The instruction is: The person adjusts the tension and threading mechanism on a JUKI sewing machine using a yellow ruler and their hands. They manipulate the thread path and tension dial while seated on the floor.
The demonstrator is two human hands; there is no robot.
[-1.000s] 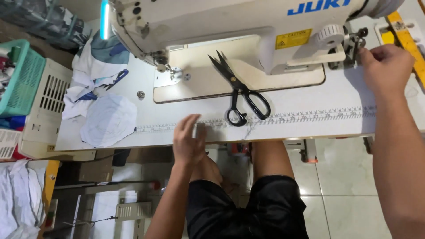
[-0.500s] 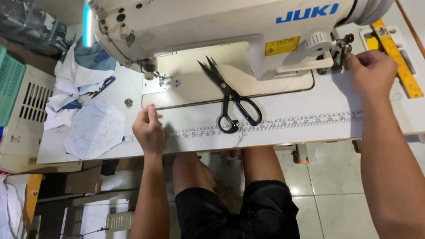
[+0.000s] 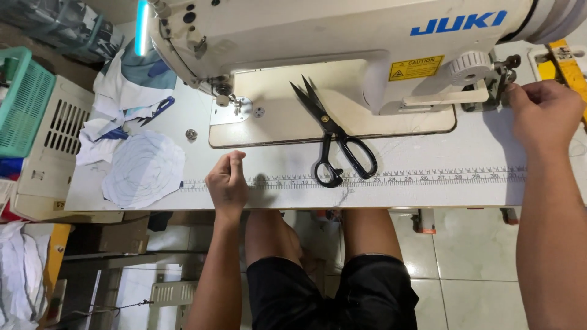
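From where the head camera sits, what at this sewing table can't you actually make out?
- Right hand: whatever its curled fingers touch beside the sewing machine is hidden.
- Left hand: a loose fist; contents unclear.
- Needle: too small.
- Yellow object: cut by the frame's right edge.
- Scissors: fully visible.

Black-handled scissors [image 3: 338, 142] lie open on the white table [image 3: 428, 189], handles on the printed ruler strip [image 3: 428, 177] along the near edge. Round pale fabric piece [image 3: 143, 169] at left, with white and blue cloth scraps [image 3: 125, 91] farther back. Teal plastic basket [image 3: 24, 101] at far left, off the table.
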